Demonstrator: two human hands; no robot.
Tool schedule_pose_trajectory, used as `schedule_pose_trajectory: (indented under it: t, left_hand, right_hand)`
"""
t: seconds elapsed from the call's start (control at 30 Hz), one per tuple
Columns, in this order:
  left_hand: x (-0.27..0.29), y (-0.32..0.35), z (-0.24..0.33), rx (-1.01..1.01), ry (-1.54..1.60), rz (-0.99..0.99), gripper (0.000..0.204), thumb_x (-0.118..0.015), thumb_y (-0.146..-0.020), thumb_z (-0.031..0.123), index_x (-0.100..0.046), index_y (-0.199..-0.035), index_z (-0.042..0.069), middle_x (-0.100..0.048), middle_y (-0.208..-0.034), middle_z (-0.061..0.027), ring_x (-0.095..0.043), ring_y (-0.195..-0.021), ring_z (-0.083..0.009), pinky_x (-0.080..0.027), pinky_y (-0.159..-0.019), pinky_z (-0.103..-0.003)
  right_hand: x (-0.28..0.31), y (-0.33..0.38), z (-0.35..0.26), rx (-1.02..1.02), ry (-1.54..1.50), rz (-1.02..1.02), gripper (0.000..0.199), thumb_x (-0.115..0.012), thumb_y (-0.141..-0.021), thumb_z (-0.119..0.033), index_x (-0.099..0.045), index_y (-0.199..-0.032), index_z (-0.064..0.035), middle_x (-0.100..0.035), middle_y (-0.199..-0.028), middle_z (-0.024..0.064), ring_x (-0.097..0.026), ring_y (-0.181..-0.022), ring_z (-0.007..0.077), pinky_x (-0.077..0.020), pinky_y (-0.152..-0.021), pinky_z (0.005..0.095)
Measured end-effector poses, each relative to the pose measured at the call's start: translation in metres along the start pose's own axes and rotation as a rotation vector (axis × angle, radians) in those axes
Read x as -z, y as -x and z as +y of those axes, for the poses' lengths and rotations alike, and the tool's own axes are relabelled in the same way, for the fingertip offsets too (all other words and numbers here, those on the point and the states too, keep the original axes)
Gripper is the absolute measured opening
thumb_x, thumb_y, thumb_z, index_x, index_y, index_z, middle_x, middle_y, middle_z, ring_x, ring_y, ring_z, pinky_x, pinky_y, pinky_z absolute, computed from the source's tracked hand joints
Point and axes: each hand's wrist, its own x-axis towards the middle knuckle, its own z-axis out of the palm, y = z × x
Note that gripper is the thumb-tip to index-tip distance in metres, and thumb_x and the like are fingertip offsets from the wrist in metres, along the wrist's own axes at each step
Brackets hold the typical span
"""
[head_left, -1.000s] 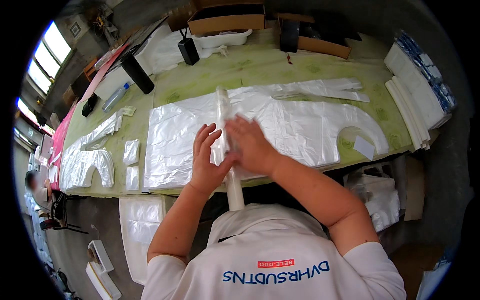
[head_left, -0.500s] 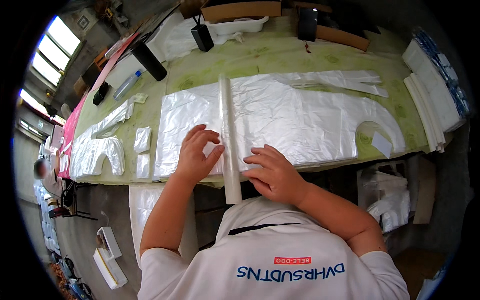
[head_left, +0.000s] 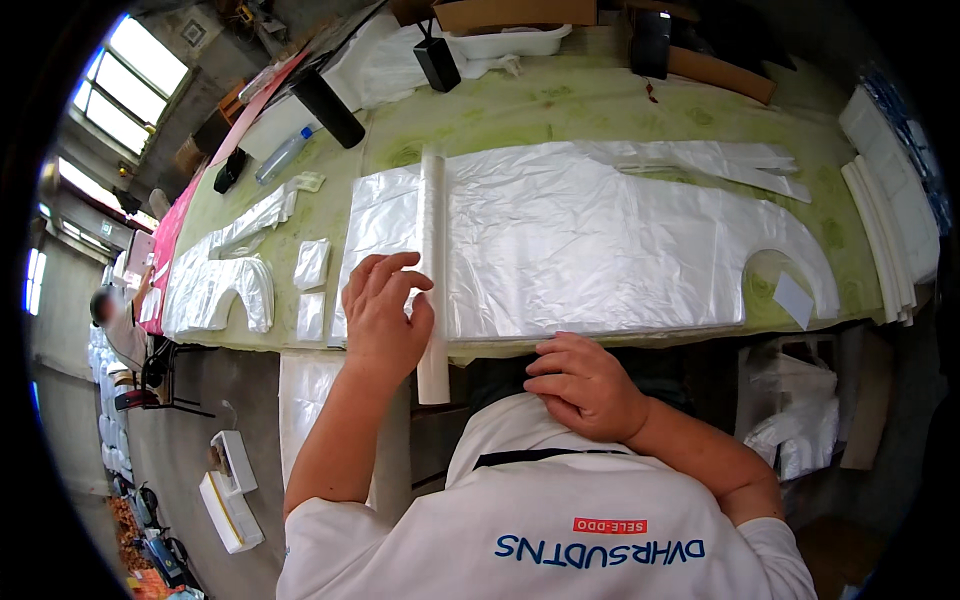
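Note:
A long clear plastic roll (head_left: 434,260) lies across a flat stack of translucent plastic aprons (head_left: 590,250), its near end jutting past the table's front edge. My left hand (head_left: 385,310) is at the roll's left side, fingers apart and lightly bent, with the fingertips next to it. Whether they touch the roll I cannot tell. Off the table's front edge, close to my shirt, my right hand (head_left: 588,388) holds nothing, its fingers loosely extended. A small white card (head_left: 793,299) lies by the curved neck cutout of the aprons.
Left of the stack are two small folded plastic packets (head_left: 312,264) and another apron (head_left: 222,290). Behind stand a black cylinder (head_left: 328,108), a plastic bottle (head_left: 285,156) and a cardboard box (head_left: 515,14). White rolled sheets (head_left: 880,240) lie at the right end. Another person (head_left: 125,335) sits far left.
The roll has moved left across the aprons, with my left hand beside it. My right hand has drawn back from the roll toward my body. The whole view has shifted slightly.

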Motion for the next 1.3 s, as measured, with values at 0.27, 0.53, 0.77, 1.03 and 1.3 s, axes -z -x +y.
schedule_pose_trajectory:
  t: [0.27, 0.53, 0.77, 1.03, 1.3]
  left_hand:
    - [-0.009, 0.006, -0.052, 0.29, 0.033, -0.43, 0.052, -0.064, -0.088, 0.013, -0.057, -0.139, 0.007, -0.046, -0.154, -0.0145, -0.04, -0.142, -0.0383, -0.032, -0.119, -0.047]
    - [-0.035, 0.017, -0.069, 0.378, -0.167, -0.361, 0.077, -0.067, -0.092, 0.036, -0.035, -0.158, 0.011, -0.032, -0.162, -0.0208, -0.028, -0.15, -0.0417, -0.027, -0.122, -0.048]
    - [-0.005, 0.015, -0.111, 0.659, -0.21, -0.43, 0.09, -0.073, -0.087, 0.042, -0.025, -0.162, 0.028, -0.045, -0.152, -0.0228, -0.044, -0.139, -0.0416, -0.036, -0.115, -0.049]
    - [0.01, 0.015, -0.067, 0.925, 0.836, -0.25, 0.069, -0.053, -0.099, 0.019, -0.027, -0.163, 0.022, -0.067, -0.119, -0.0173, -0.062, -0.099, -0.0184, -0.051, -0.087, -0.031]
    - [-0.044, 0.026, 0.075, 1.011, 1.734, -0.223, 0.072, -0.038, -0.099, 0.017, -0.011, -0.165, 0.021, -0.058, -0.138, -0.0213, -0.062, -0.1, -0.0226, -0.053, -0.088, -0.037]
  right_hand:
    - [0.001, 0.009, 0.006, -0.015, -0.011, 0.016, 0.024, -0.075, -0.077, -0.002, -0.074, -0.101, -0.0065, -0.069, -0.107, 0.0113, -0.063, -0.107, 0.0335, -0.0513, -0.096, 0.0445]
    - [0.007, 0.013, 0.006, 0.018, -0.013, 0.044, 0.027, -0.073, -0.075, 0.001, -0.074, -0.101, -0.0062, -0.071, -0.106, 0.0111, -0.066, -0.105, 0.0338, -0.0533, -0.096, 0.0448]
    - [0.011, 0.021, 0.007, -0.03, -0.022, 0.08, 0.026, -0.075, -0.077, -0.001, -0.072, -0.103, -0.007, -0.069, -0.107, 0.0111, -0.064, -0.106, 0.0326, -0.0518, -0.097, 0.0444]
    - [0.011, 0.023, 0.005, -0.047, -0.073, 0.129, 0.026, -0.071, -0.077, 0.004, -0.071, -0.101, -0.0062, -0.07, -0.105, 0.0125, -0.066, -0.101, 0.0343, -0.0542, -0.091, 0.043]
    - [-0.002, 0.036, -0.006, -0.691, -0.662, 0.216, 0.026, -0.064, -0.099, -0.006, -0.064, -0.125, -0.0015, -0.069, -0.11, 0.0069, -0.064, -0.102, 0.0117, -0.0528, -0.09, 0.0274]
